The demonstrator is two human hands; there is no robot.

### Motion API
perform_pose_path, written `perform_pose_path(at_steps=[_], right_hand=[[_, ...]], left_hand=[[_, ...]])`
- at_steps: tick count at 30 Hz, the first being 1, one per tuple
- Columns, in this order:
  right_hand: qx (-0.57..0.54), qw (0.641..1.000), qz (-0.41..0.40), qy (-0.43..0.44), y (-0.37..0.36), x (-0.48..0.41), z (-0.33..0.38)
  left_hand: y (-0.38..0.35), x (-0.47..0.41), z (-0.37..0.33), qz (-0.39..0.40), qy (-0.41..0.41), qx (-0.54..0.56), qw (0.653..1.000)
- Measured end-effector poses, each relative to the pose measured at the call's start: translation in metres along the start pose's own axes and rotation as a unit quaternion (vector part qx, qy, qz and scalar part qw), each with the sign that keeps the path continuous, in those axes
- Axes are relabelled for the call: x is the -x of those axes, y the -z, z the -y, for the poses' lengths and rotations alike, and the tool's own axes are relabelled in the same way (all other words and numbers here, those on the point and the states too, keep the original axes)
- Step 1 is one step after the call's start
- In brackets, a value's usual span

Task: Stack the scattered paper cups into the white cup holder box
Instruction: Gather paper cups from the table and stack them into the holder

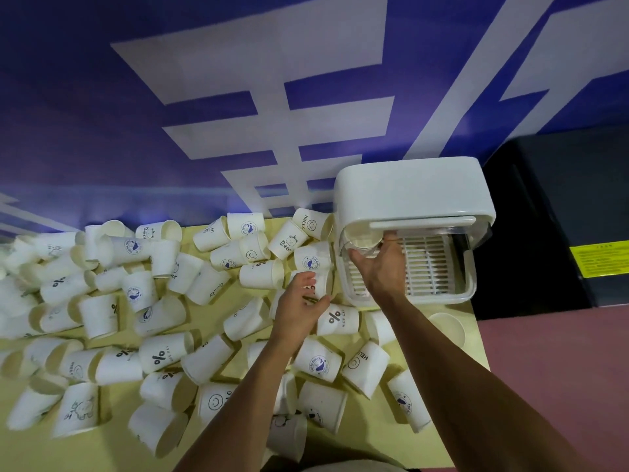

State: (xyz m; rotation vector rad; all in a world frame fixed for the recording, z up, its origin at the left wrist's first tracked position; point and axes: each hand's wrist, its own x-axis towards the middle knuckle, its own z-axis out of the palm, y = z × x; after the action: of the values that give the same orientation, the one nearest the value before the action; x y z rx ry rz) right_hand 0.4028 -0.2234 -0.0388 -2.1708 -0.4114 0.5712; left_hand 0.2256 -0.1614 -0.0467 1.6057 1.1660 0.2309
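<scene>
Forearms, two, bare, rise from the bottom edge over a pale yellow tabletop (51,454).

Far left of the left-hand grip: scattered paper cups (102,315), white with printed motifs. Most lie on their sides, and many touch or overlap.

Nearer that grip, on the camera side: smiley cup (214,401), on its side. On the far side: "Bear" cup (287,240), tilted.

Left hand (299,310): fingers and thumb curled round the held cup (325,282), grasping its wall. Whether that cup is off the table cannot be told.

Just right of this grip: "% NICE DAY" cup (337,318), on its side. Toward the camera from it: whale-print cup (318,362) and "HELLO" cup (366,366), next to each other, both on their sides.

Right hand (381,267): reaches into the open front of the white cup holder box (412,192). Thumb below and fingers at the right side grasp the boxed cup (360,240), which sits in the box's left part with its mouth toward the camera.

Right of this grip, inside the box: slatted tray (430,264).

Toward the camera from the box: upright cup (446,330), mouth up, near the table's edge.

Further right: black cabinet (544,216) with a yellow label (602,257), and reddish floor (561,386).

Behind everything: purple wall (85,97) with white shapes.
</scene>
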Motion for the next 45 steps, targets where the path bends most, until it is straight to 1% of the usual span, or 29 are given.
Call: perform_pose_path(at_steps=[2,6,10,13,15,20,23,27,32,37,43,45], right_hand=[[0.022,0.999,0.014,-0.018,-0.005,-0.006,0.002],[0.040,0.999,0.017,-0.025,-0.010,-0.009,0.001],[0.024,0.999,0.019,-0.013,-0.003,0.000,0.006],[0.011,1.000,-0.001,0.003,0.003,0.017,0.005],[0.013,1.000,0.000,0.015,0.007,0.033,0.005],[0.058,0.997,0.025,0.044,0.002,0.078,0.004],[0.045,0.997,0.037,0.044,-0.013,0.107,0.015],[0.035,0.996,0.051,0.064,-0.053,0.143,0.037],[0.038,0.995,0.065,0.070,-0.131,0.204,0.080],[0.057,0.987,0.118,0.094,-0.198,0.256,0.118],[0.065,0.962,0.203,0.168,-0.269,0.281,0.163],[0.060,0.957,0.219,0.183,-0.291,0.292,0.176]], left_hand=[[0.001,-0.003,0.001,-0.003,0.004,0.003,1.000],[0.003,-0.003,0.003,-0.010,0.008,0.008,1.000],[0.003,0.002,0.005,-0.024,-0.001,0.019,1.000],[0.005,0.011,0.004,-0.028,-0.008,0.028,0.999],[0.009,0.021,0.002,-0.033,-0.014,0.043,0.998],[0.035,0.050,0.011,-0.055,-0.018,0.079,0.995],[0.061,0.064,0.026,-0.072,-0.028,0.085,0.993],[0.111,0.075,0.053,-0.073,-0.039,0.103,0.991],[0.206,0.085,0.106,-0.097,-0.033,0.098,0.990],[0.287,0.104,0.146,-0.135,-0.018,0.110,0.985],[0.347,0.126,0.174,-0.219,-0.002,0.144,0.965],[0.366,0.133,0.187,-0.233,0.005,0.153,0.960]])
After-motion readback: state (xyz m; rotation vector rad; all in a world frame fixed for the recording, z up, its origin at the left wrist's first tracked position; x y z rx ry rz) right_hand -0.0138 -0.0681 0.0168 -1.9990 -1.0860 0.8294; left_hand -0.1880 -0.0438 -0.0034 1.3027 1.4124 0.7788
